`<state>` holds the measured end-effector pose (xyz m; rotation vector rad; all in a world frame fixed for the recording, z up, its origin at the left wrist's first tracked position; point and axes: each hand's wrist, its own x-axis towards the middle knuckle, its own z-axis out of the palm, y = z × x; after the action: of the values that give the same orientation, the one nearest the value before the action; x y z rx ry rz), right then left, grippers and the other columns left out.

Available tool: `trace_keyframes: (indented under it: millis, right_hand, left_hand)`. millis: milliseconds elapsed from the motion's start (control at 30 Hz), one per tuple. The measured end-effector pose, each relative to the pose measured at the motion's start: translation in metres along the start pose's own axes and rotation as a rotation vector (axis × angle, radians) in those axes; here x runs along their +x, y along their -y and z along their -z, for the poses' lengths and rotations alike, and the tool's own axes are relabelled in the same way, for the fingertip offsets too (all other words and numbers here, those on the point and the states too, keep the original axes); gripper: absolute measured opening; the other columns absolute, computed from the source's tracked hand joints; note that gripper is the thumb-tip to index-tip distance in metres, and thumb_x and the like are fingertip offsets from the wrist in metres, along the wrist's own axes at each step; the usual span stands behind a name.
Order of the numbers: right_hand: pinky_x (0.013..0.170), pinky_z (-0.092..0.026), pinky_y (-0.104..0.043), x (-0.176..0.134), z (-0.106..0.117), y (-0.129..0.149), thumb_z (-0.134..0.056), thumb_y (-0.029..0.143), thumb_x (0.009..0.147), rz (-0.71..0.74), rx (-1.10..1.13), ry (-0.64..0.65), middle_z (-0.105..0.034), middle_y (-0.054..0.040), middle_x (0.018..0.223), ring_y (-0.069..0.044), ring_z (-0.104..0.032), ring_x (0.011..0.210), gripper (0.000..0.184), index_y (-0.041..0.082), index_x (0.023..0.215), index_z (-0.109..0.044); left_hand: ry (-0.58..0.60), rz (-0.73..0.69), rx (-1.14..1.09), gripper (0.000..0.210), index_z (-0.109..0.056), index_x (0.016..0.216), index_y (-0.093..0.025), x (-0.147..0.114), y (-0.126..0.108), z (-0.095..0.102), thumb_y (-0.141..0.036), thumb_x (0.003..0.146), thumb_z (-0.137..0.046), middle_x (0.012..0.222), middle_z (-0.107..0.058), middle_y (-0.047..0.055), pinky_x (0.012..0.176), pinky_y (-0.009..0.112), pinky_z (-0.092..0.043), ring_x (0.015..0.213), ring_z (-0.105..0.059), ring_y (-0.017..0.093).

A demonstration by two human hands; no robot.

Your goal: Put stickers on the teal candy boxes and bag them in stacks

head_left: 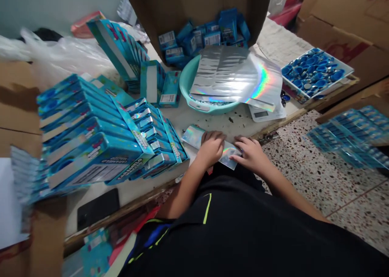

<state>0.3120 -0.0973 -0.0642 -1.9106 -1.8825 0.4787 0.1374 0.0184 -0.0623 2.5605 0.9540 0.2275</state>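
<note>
A shiny holographic silver strip (229,152) lies at the table's front edge, partly covered by my hands. My left hand (212,149) is closed over its middle, fingers curled and pressed together. My right hand (251,153) grips its right end, the thumb toward me and the fingers on the far side. The left end of the strip rests on a blue piece (194,134). Just beyond stands a turquoise basin (187,84) topped with several silver holographic sheets (225,76). What lies beneath my fingers is hidden.
Blue display boxes (100,147) are stacked at left, near a black phone (99,209). An open carton (194,5) holds small blue boxes (211,38). A scale (266,114) sits beside the basin. A white tray (346,72) of blue pieces stands right, above the speckled floor (298,155).
</note>
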Motion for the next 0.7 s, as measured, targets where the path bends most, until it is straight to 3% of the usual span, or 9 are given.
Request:
trace_keyframes:
  millis: [300,533,600,700]
  right_hand:
    - [0.111,-0.039,-0.056,0.005,0.001,-0.008,-0.072,0.043,0.092,0.010,0.055,-0.031,-0.068,-0.0162,0.137,-0.035,-0.061,0.131,0.031,0.020,0.113,-0.075]
    - [0.109,-0.041,-0.052,0.011,0.000,-0.014,-0.072,0.045,0.091,-0.004,0.123,-0.036,-0.069,-0.0142,0.136,-0.033,-0.062,0.130,0.030,0.022,0.110,-0.077]
    - [0.109,-0.041,-0.052,0.011,0.000,-0.015,-0.073,0.044,0.090,-0.013,0.127,-0.027,-0.069,-0.0140,0.136,-0.033,-0.061,0.130,0.030,0.023,0.111,-0.077]
    - [0.110,-0.040,-0.054,0.012,-0.001,-0.015,-0.075,0.041,0.088,-0.019,0.119,-0.021,-0.068,-0.0136,0.137,-0.034,-0.060,0.132,0.029,0.024,0.111,-0.078]
  left_hand:
    - [-0.039,-0.140,-0.032,0.028,-0.073,0.122,-0.023,-0.011,0.007,-0.001,-0.030,0.103,-0.053,0.134,-0.072,0.006,0.128,0.054,-0.023,0.135,-0.058,0.027]
    - [-0.080,-0.232,-0.088,0.020,-0.075,0.103,-0.022,-0.016,0.011,-0.004,-0.034,0.099,-0.059,0.117,-0.077,0.008,0.116,0.047,-0.044,0.121,-0.067,0.025]
    - [-0.084,-0.217,-0.115,0.026,-0.072,0.115,-0.021,-0.015,0.011,-0.002,-0.036,0.099,-0.058,0.120,-0.075,0.010,0.111,0.045,-0.048,0.122,-0.065,0.025]
    - [-0.073,-0.116,-0.106,0.046,-0.058,0.143,-0.018,-0.011,0.009,0.000,-0.037,0.101,-0.053,0.139,-0.065,0.015,0.116,0.049,-0.043,0.136,-0.055,0.029]
